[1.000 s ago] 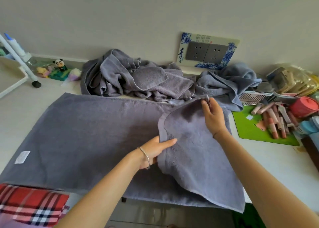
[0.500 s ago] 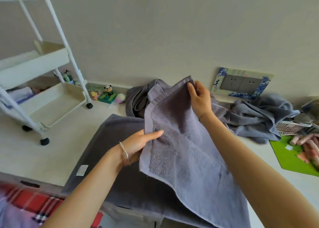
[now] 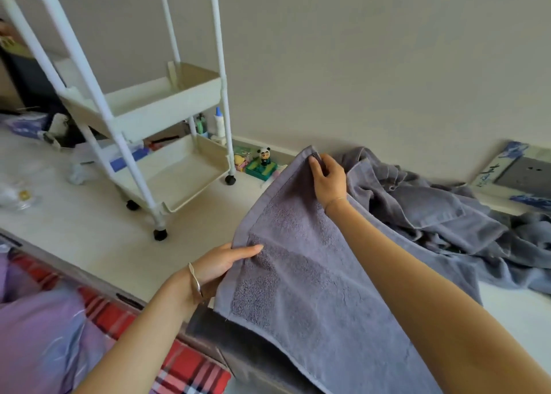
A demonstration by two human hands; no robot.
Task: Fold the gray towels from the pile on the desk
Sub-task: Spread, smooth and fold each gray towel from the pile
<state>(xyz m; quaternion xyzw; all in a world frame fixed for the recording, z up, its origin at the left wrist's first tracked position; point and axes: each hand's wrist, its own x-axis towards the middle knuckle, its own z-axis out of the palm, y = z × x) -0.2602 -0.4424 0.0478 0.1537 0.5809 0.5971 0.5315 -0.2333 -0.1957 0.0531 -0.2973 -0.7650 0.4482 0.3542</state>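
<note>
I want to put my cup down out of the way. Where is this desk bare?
Bare desk lies between the wheels of the white cart, the near edge and the held gray towel. A smaller strip shows at the right, in front of the towel pile. Crowded: the wall side by the panda figurine, and the far left with clear wrappers.

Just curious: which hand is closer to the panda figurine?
Right. The right hand pinches a gray towel corner just right of the panda figurine; the left hand grips its edge, much nearer the person.
</note>
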